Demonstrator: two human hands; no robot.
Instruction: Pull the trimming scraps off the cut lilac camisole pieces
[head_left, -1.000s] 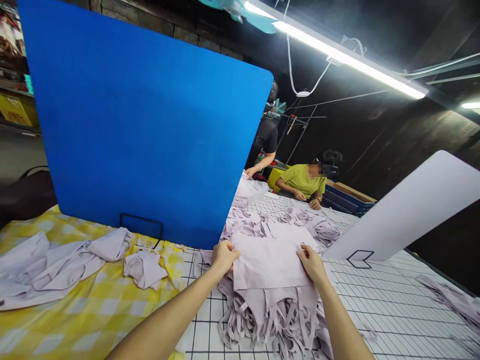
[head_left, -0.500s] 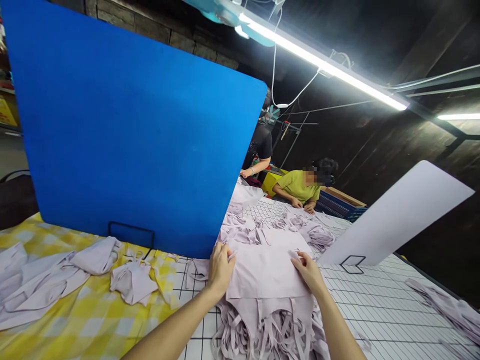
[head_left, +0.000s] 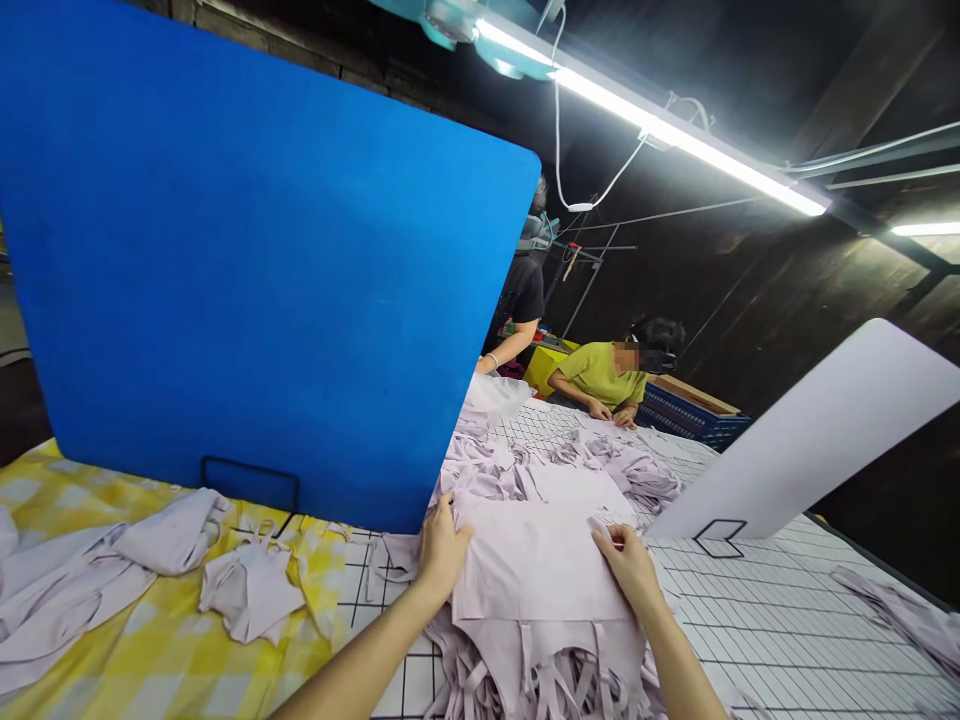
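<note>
A pale lilac strappy camisole (head_left: pixel 536 565) lies flat before me on a heap of similar garments (head_left: pixel 551 685), its thin straps pointing toward me. My left hand (head_left: pixel 444 550) grips its far left corner, thumb over the cloth and fingers partly hidden. At the far right corner, my right hand (head_left: pixel 627 568) pinches the edge between thumb and fingers. Beyond the camisole lie another flat lilac piece (head_left: pixel 581 490) and crumpled garments (head_left: pixel 649 482).
A tall blue panel (head_left: pixel 277 270) stands at left, a white panel (head_left: pixel 817 430) at right. Lilac garments (head_left: pixel 251 590) lie on a yellow checked cloth (head_left: pixel 180 640). Across the grid-patterned table (head_left: pixel 750 610), a person in yellow-green (head_left: pixel 604 370) handles fabric; another in black (head_left: pixel 521 290) stands partly hidden.
The view has shifted slightly, so the camisole appears a little lower. Both hands keep hold of the same corners, and the cloth looks flat as before.
</note>
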